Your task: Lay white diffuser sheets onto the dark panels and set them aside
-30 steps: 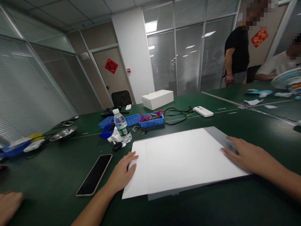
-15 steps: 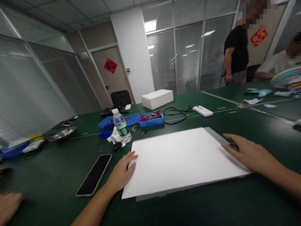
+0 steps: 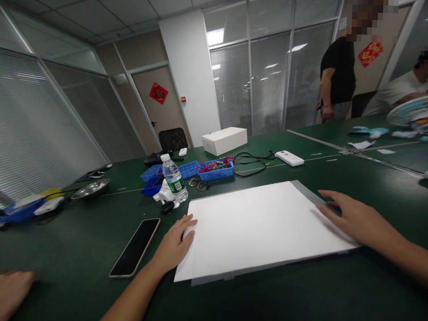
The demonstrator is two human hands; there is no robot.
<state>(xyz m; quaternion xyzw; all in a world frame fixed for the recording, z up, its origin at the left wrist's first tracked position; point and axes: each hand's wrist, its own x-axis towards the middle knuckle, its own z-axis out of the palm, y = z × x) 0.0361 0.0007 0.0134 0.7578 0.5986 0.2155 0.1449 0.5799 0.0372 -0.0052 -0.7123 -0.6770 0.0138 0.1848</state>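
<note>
A large white sheet of paper lies over a slightly bigger, pale flat board, whose grey margin shows at the right and along the near edge. At the left, the paper sticks out past the board. My left hand rests on the paper's left edge, thumb and fingers apart and slightly bent. Over the right edge, my right hand has its thumb spread from the fingers, touching the margin; part of its fingers is hidden. A black-screened phone lies left of my left hand.
Beyond the paper stand a water bottle, blue trays with wires, glasses, a white box and a white power bank. Another person's hand is at lower left. Two people are at the far right.
The paper overhangs the board slightly less on the left. My hands keep nearly the same place. One of the other person's hands at far left has gone out of view.
</note>
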